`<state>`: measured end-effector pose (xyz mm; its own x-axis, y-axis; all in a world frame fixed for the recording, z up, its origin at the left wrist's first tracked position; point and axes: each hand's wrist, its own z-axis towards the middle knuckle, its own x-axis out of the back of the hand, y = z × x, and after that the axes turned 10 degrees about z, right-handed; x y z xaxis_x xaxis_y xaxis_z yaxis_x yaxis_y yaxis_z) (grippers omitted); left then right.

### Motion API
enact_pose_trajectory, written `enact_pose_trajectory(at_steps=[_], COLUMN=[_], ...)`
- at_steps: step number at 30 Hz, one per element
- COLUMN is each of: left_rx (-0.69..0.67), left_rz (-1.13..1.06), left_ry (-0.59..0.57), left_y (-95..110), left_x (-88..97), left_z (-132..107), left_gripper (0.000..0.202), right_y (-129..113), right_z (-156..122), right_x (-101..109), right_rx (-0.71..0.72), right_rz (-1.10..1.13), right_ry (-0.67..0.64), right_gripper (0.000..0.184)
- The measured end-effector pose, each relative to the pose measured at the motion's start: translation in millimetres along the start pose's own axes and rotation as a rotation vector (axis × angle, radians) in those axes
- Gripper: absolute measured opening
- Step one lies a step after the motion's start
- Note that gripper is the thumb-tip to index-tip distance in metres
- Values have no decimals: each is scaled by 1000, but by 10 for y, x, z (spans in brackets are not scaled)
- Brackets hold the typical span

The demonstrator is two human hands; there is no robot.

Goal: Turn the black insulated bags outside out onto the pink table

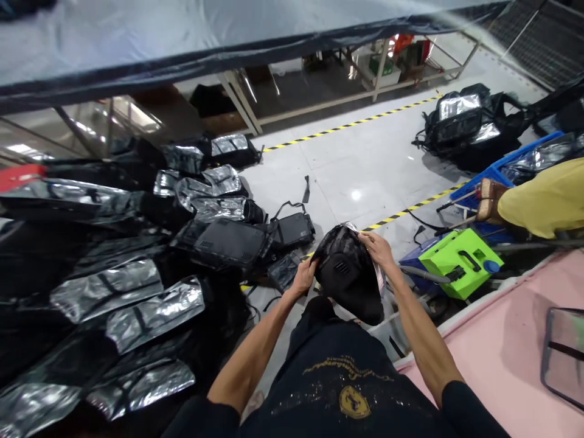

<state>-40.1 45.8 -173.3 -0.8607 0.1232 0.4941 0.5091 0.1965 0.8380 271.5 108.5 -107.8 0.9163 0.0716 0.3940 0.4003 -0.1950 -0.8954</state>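
Observation:
A black bag [349, 274] with a shiny silver lining hangs in front of my body, gripped by both hands. My left hand [305, 277] is closed on its left edge. My right hand [376, 248] is closed on its top right edge, where the silver lining shows. The bag has a small vent patch on its front. Below it I see my dark shirt with a yellow emblem.
A large heap of black and silver bags [137, 274] fills the floor at left. More bags [465, 121] lie at the far right by a blue crate [497, 173]. A green box [458, 258] sits nearby. A pink table [497, 353] is at right. Another person's yellow sleeve [542, 198] shows.

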Motion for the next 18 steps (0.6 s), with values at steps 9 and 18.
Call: enact_pose_trajectory(at_steps=[9, 18], left_rx=[57, 151], left_rz=[-93, -189], left_ry=[48, 166], left_y=[-41, 54], left_x=[-249, 61], left_z=[-165, -38], left_gripper=[57, 66], right_y=[1271, 893], right_z=[-1654, -1411], right_x=[325, 308], right_rx=[-181, -247], right_rz=[36, 242], right_ry=[218, 404], right_gripper=[118, 89])
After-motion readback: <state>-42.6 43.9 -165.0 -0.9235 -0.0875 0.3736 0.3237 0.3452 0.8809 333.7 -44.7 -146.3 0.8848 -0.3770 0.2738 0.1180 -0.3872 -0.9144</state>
